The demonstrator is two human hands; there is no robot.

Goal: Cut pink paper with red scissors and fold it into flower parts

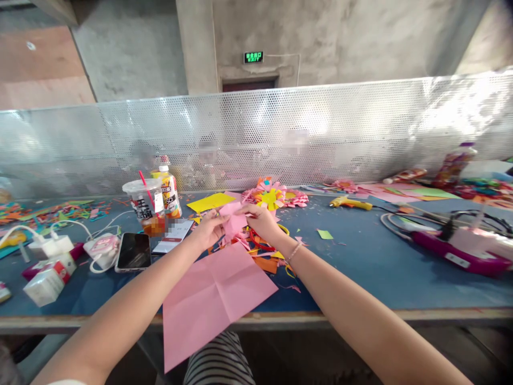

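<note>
Both hands, the left hand (208,229) and the right hand (262,222), pinch a small pink paper piece (233,219) between them. A creased pink sheet (212,299) lies just below the hands, and paper flowers (272,197) sit just beyond them.

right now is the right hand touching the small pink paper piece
Touching. The head view shows the right hand pinching the top edge of the small pink paper piece, with the left hand gripping its other side.

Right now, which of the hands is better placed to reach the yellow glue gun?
Probably the right hand. Both hands pinch the small pink paper, but the glue gun lies to its right; the left hand would have to cross over.
</note>
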